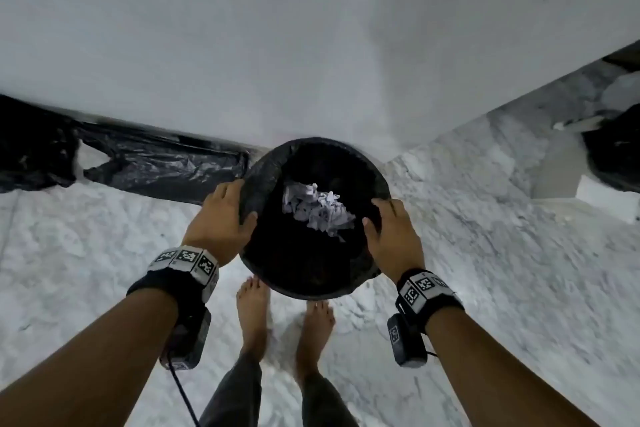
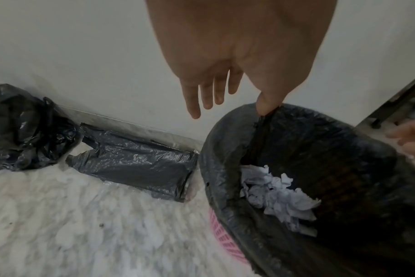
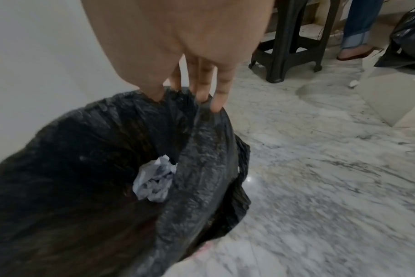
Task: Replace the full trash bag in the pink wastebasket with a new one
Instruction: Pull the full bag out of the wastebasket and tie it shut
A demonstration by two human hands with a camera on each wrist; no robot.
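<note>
The pink wastebasket (image 2: 222, 234) stands on the marble floor by the wall, lined with a black trash bag (image 1: 277, 180) that holds crumpled white paper (image 1: 318, 208). My left hand (image 1: 246, 200) is at the left rim. Its thumb tip touches the bag's edge (image 2: 263, 120) while its straight fingers (image 2: 194, 110) hang outside, clear of the plastic. My right hand (image 1: 373, 211) pinches the bag's right rim (image 3: 201, 120), thumb inside and fingers (image 3: 218, 105) outside. A new flat black bag (image 2: 135, 165) lies on the floor to the basket's left.
A tied full black bag (image 2: 24, 127) sits by the wall at far left. To the right are a dark plastic stool (image 3: 289, 46), another person's leg (image 3: 358, 28), another black bag (image 3: 410, 37) and a beige sheet (image 3: 391, 99). My bare feet (image 1: 252, 315) stand just before the basket.
</note>
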